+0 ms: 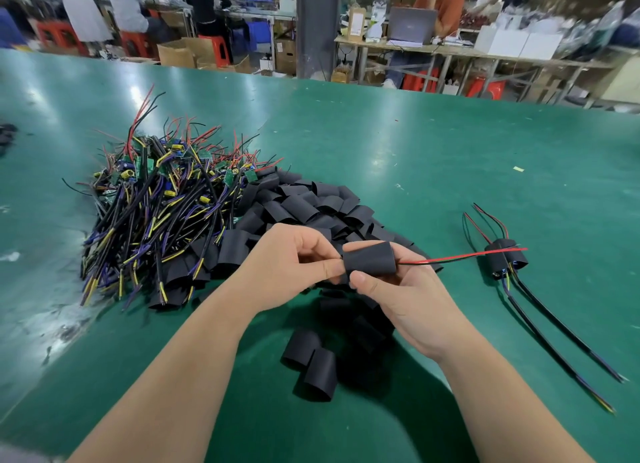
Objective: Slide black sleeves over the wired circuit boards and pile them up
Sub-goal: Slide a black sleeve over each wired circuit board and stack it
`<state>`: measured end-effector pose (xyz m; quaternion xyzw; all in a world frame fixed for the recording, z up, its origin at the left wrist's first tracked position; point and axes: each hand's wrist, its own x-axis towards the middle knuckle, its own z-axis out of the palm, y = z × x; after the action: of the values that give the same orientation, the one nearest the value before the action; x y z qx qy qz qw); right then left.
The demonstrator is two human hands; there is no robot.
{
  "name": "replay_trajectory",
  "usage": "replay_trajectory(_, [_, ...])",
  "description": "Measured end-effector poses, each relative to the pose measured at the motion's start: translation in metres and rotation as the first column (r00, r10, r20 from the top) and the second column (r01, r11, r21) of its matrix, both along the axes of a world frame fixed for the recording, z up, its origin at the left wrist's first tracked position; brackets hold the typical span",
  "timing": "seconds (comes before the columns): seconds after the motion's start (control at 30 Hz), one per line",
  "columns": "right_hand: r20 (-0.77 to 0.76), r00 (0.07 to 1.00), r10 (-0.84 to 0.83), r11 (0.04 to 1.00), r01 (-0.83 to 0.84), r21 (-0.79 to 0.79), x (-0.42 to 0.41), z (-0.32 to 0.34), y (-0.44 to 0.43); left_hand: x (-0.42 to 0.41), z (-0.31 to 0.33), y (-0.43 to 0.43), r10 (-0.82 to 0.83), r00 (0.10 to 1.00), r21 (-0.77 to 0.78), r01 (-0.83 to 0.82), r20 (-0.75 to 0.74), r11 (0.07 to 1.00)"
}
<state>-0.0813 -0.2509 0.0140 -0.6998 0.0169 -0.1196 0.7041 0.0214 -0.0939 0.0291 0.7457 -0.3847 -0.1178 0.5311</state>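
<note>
My right hand [398,293] grips a black sleeve [370,258] between thumb and fingers above the table. Red and black wires [460,256] stick out of its right end; the board inside is hidden. My left hand [294,258] pinches the sleeve's left end, fingers curled. A big heap of wired circuit boards [166,206] lies to the left, and a heap of loose black sleeves [311,203] sits behind my hands. Two sleeved boards [504,258] with long cables lie together at the right.
Two loose sleeves [311,365] lie near the green table's front [450,151]. Long black cables [561,338] trail toward the right front edge. Beyond the table's far edge, people sit at benches with red stools, boxes and a laptop.
</note>
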Motion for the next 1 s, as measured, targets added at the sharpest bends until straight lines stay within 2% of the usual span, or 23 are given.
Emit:
replay_trajectory(0.03, [-0.008,1.000,0.013,1.000,-0.014,-0.008,0.000,0.001,0.000,0.000,0.000,0.000,-0.007,1.000,0.002,0.007,0.006,1.000])
replay_trajectory(0.17, [-0.033,0.997,0.073,0.985,-0.066,0.161,-0.002,0.003,0.001,0.003,-0.003,-0.001,-0.006,1.000,-0.021,0.007,0.022,1.000])
replay_trajectory(0.23, [-0.023,0.999,0.048,0.977,-0.042,0.209,-0.001,0.003,0.004,0.003,-0.003,-0.002,0.022,1.000,-0.052,-0.020,0.021,0.998])
replay_trajectory(0.3, [0.011,0.999,-0.035,0.943,0.030,0.330,0.002,0.008,0.008,0.001,-0.003,-0.003,0.035,0.999,-0.117,-0.035,-0.002,0.993])
replay_trajectory(0.37, [0.012,0.987,-0.160,0.837,0.129,0.532,0.004,0.016,0.004,0.000,0.001,-0.003,0.059,0.998,-0.193,-0.060,-0.012,0.979])
replay_trajectory(0.43, [0.012,0.955,-0.296,0.717,0.214,0.663,0.002,0.026,-0.012,0.004,0.004,0.002,0.183,0.983,-0.223,-0.175,0.019,0.959])
replay_trajectory(0.5, [0.006,0.901,-0.433,0.679,0.322,0.660,-0.003,0.033,-0.036,0.013,0.006,0.009,0.380,0.924,-0.250,-0.358,0.043,0.900])
replay_trajectory(0.53, [0.004,0.863,-0.505,0.671,0.389,0.632,-0.007,0.034,-0.048,0.018,0.006,0.014,0.489,0.867,-0.241,-0.456,0.099,0.857])
replay_trajectory(0.6, [-0.005,0.770,-0.638,0.652,0.544,0.529,-0.015,0.034,-0.070,0.029,0.003,0.023,0.651,0.697,-0.110,-0.652,0.301,0.750])
replay_trajectory(0.67, [-0.053,0.650,-0.758,0.614,0.739,0.278,-0.021,0.030,-0.087,0.037,-0.002,0.030,0.687,0.547,0.104,-0.812,0.478,0.574])
replay_trajectory(0.7, [-0.064,0.588,-0.806,0.582,0.808,0.088,-0.022,0.026,-0.095,0.040,-0.004,0.032,0.678,0.514,0.202,-0.850,0.526,0.487])
replay_trajectory(0.73, [-0.060,0.536,-0.842,0.539,0.835,-0.108,-0.024,0.022,-0.101,0.041,-0.007,0.034,0.658,0.505,0.277,-0.862,0.559,0.426])
replay_trajectory(0.8, [-0.025,0.475,-0.880,0.444,0.799,-0.405,-0.028,0.018,-0.106,0.043,-0.011,0.034,0.619,0.515,0.353,-0.857,0.593,0.376])
replay_trajectory(0.9, [-0.022,0.509,-0.861,0.403,0.654,-0.640,-0.028,0.014,-0.104,0.047,-0.015,0.035,0.631,0.516,0.349,-0.857,0.579,0.380])
replay_trajectory(1.0, [-0.018,0.493,-0.870,0.331,0.556,-0.763,-0.026,0.011,-0.100,0.054,-0.015,0.035,0.666,0.468,0.286,-0.883,0.580,0.372])
